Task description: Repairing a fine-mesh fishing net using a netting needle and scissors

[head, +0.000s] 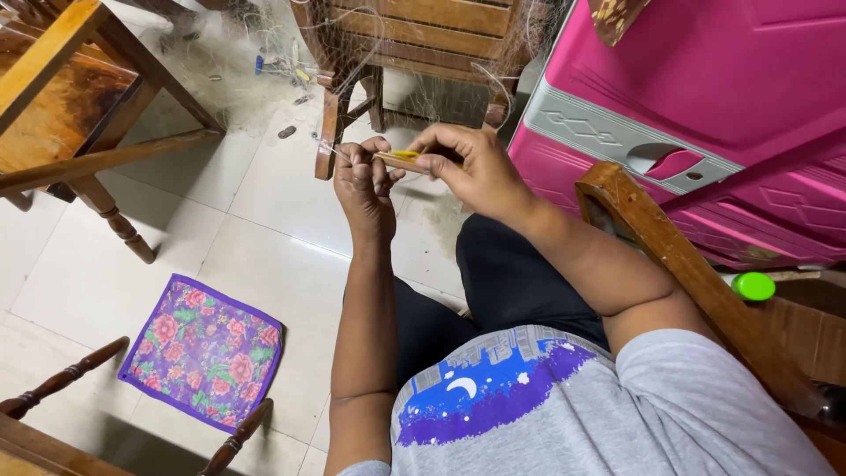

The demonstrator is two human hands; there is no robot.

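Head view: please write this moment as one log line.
left hand: pinches fishing net | right hand: holds yellow netting needle | floral cloth: on floor

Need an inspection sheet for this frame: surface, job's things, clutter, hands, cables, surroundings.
Surface: pale tiled floor; no worktop in use.
Job's things: yellow netting needle held in the right hand; fine fishing net draped over a wooden chair.
Clutter: floral cloth flat on floor; green lid at right.
Hands: left hand pinches net thread, fingers closed; right hand closed on needle.
Cables: nothing seen.
Surroundings: pink plastic cabinet, wooden table, chair arm.
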